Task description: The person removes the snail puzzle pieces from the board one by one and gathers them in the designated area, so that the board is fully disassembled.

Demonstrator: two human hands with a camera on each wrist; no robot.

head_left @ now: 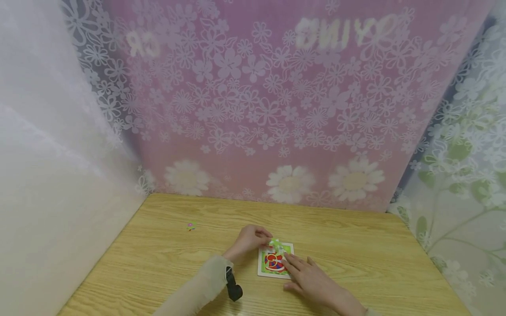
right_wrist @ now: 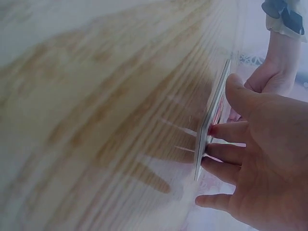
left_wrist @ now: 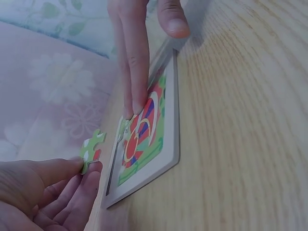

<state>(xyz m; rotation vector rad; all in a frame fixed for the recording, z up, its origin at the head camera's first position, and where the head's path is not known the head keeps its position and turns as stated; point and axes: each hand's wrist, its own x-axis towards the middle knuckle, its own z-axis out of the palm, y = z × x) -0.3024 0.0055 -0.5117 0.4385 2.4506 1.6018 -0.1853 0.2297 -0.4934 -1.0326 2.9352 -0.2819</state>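
A jigsaw puzzle piece (left_wrist: 90,150), green with white spots and a bit of red, is pinched between the thumb and fingers of my left hand (head_left: 251,238), just above the puzzle's far left corner. The square puzzle board (head_left: 258,266) has a white frame and a red, blue and green picture, with several pieces fitted inside. My right hand (head_left: 312,279) lies over the board's right side, its straight fingertips (left_wrist: 138,103) touching the picture. In the right wrist view the board (right_wrist: 207,125) appears edge-on, with those fingers along it.
A small loose puzzle piece (head_left: 191,226), green with a pink spot, lies on the wooden table (head_left: 158,250) at the far left. Behind the table stands a pink flowered backdrop (head_left: 253,109). A black strap with a camera (head_left: 234,289) sits on my left wrist.
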